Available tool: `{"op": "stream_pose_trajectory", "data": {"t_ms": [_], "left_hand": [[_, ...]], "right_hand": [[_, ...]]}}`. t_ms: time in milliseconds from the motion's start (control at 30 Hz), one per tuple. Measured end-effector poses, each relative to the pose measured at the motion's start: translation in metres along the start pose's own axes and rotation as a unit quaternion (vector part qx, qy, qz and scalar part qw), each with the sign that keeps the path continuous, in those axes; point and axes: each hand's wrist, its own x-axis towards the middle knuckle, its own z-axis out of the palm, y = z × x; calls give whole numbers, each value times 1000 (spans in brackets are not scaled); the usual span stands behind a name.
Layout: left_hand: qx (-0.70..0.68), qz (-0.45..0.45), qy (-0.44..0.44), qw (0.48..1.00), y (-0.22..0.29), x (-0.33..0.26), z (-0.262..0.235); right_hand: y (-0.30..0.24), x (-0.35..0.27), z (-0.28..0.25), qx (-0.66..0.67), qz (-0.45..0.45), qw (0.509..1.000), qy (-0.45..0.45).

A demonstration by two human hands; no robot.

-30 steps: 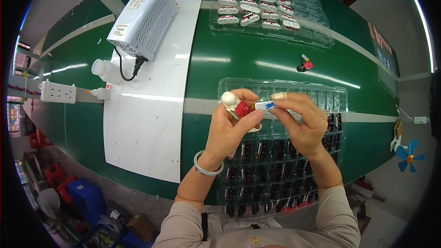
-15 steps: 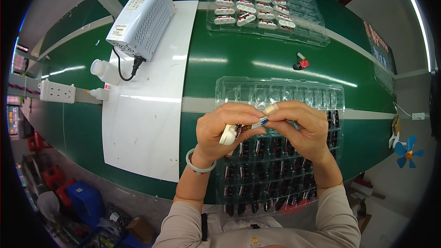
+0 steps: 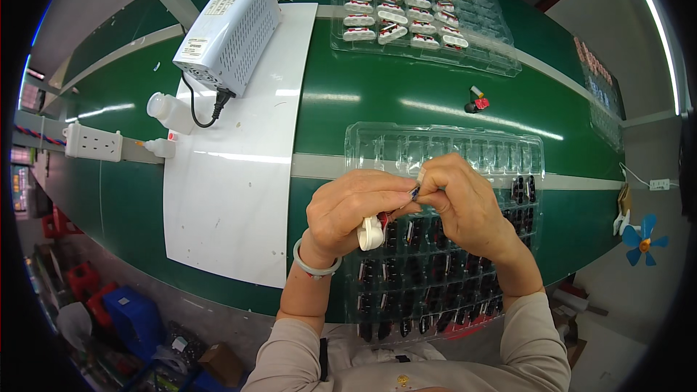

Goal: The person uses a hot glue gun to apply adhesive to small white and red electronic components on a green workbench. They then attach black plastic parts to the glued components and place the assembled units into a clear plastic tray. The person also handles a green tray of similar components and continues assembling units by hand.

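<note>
My left hand (image 3: 345, 207) is closed around a small white plastic housing (image 3: 371, 234), whose rounded end sticks out below the fingers. Bits of red show beside the housing, probably wires. At the fingertips is a small white piece with blue marking (image 3: 414, 192), mostly covered. My right hand (image 3: 468, 207) pinches at this piece, its fingertips touching those of the left. Both hands are held above a clear blister tray (image 3: 377, 147), in which several rows of dark parts (image 3: 435, 265) lie.
Farther back, another clear tray (image 3: 501, 62) carries white housings (image 3: 392, 33). A loose red and black part (image 3: 477, 104) lies between the trays. On the left, a white board (image 3: 232, 196) bears a perforated power unit (image 3: 232, 29) and a white bottle (image 3: 168, 112); a power strip (image 3: 93, 144) is beyond.
My right hand has turned and its fingers have curled in tighter at the small piece. The white housing has tilted in my left hand, and the blue marking is now more hidden.
</note>
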Motion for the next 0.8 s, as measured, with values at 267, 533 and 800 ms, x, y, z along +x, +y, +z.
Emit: {"op": "stream_pose_trajectory", "data": {"t_ms": [267, 533, 800], "left_hand": [[0, 4, 33, 999, 6, 1, -6], [15, 29, 12, 999, 12, 1, -10], [15, 48, 20, 999, 10, -2, -9]], "right_hand": [[-6, 5, 2, 26, -13, 995, 96], [-10, 6, 5, 25, -16, 993, 113], [-8, 6, 5, 10, -30, 992, 123]]}}
